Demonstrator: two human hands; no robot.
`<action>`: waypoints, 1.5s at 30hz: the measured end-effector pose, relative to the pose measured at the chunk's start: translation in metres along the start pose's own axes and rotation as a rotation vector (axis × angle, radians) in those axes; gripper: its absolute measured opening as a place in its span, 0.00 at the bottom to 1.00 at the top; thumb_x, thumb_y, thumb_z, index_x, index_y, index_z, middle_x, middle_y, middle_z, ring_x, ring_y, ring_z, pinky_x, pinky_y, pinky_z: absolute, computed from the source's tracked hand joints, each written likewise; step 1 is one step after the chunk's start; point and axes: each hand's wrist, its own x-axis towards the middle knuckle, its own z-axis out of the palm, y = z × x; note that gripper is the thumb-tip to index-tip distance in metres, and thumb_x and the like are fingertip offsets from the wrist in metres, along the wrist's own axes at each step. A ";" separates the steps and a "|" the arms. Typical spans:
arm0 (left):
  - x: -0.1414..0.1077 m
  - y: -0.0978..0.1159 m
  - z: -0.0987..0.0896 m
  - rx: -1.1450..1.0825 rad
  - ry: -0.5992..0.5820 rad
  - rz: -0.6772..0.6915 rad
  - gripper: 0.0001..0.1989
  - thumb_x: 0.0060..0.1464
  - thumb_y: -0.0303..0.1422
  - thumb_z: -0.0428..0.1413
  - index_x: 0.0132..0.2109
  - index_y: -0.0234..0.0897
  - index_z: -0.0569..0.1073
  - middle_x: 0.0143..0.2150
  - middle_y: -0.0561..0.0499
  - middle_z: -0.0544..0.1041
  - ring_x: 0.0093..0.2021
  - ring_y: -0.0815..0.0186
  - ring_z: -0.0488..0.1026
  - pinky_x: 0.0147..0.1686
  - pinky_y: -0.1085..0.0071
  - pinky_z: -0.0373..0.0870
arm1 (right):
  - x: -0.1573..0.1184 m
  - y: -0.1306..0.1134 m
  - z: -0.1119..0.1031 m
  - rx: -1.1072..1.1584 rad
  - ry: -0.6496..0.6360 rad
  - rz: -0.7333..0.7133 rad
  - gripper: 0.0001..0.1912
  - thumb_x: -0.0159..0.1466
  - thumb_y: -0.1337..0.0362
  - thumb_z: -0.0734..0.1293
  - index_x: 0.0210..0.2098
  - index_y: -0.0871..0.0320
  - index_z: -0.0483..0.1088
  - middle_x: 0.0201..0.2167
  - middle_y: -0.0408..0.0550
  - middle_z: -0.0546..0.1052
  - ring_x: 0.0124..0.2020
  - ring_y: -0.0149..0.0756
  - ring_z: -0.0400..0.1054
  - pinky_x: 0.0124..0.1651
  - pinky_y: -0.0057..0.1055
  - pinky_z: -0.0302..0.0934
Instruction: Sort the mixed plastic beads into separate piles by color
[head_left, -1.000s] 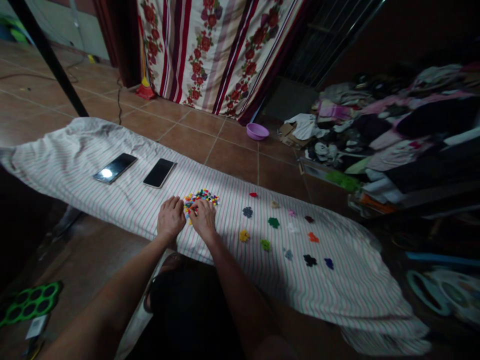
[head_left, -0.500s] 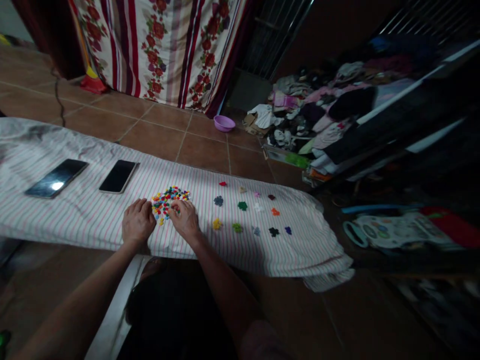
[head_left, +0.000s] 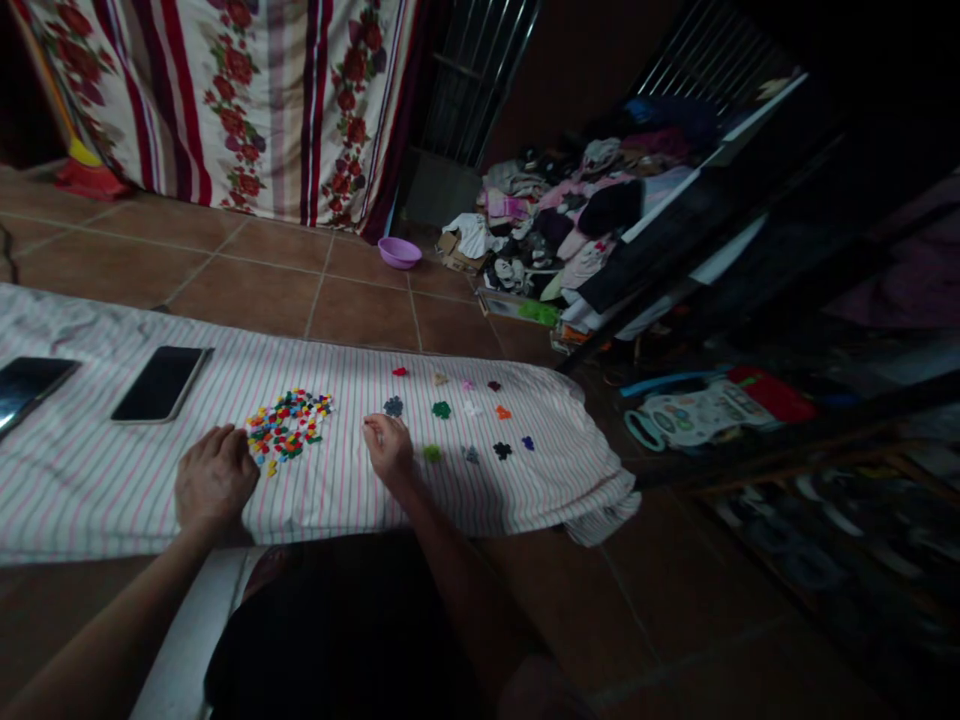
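Note:
A mixed pile of small coloured pieces (head_left: 289, 425), too small to name more closely, lies on the striped cloth (head_left: 352, 500). My left hand (head_left: 217, 475) rests palm down at the pile's left edge, its fingers lying loosely on the cloth. To the right of the pile, my right hand (head_left: 388, 445) pinches a small dark piece (head_left: 367, 425) between thumb and fingertip. Just beyond it sits a grey-blue cluster (head_left: 393, 406). Close by are a lime green cluster (head_left: 432, 453) and a dark green cluster (head_left: 441, 410). The yellow cluster is hidden behind my right hand.
More single-colour clusters stand in rows to the right, among them orange (head_left: 503, 411), black (head_left: 502, 451) and red (head_left: 400, 371). Two phones lie at left, one a dark phone (head_left: 161, 385). On the tiled floor beyond are a purple basin (head_left: 399, 253) and heaped clothes (head_left: 555, 215).
My right hand has moved right, from the mixed pile to beside the single-colour clusters, with a small piece in its pinch. My left hand stays by the pile. The view has swung right.

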 end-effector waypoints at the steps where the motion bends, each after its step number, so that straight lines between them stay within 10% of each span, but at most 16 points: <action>1: 0.000 0.000 0.000 0.001 0.000 -0.004 0.17 0.59 0.32 0.47 0.50 0.32 0.75 0.56 0.36 0.76 0.60 0.48 0.70 0.59 0.50 0.65 | 0.001 0.008 -0.007 -0.008 0.025 0.012 0.08 0.67 0.65 0.62 0.40 0.55 0.74 0.36 0.47 0.80 0.39 0.39 0.73 0.49 0.36 0.64; 19: 0.001 -0.008 0.004 0.055 0.024 0.080 0.18 0.59 0.36 0.45 0.47 0.33 0.74 0.54 0.36 0.77 0.54 0.48 0.74 0.55 0.50 0.70 | 0.038 0.164 -0.157 -0.315 0.147 0.476 0.15 0.58 0.69 0.59 0.39 0.59 0.76 0.37 0.52 0.80 0.40 0.39 0.72 0.49 0.33 0.64; 45: 0.002 -0.009 0.004 0.072 0.027 0.099 0.20 0.60 0.39 0.42 0.48 0.35 0.73 0.53 0.36 0.77 0.54 0.48 0.74 0.55 0.49 0.70 | 0.083 0.235 -0.177 -0.462 0.112 0.773 0.09 0.59 0.70 0.65 0.34 0.55 0.77 0.31 0.47 0.80 0.35 0.36 0.75 0.40 0.27 0.64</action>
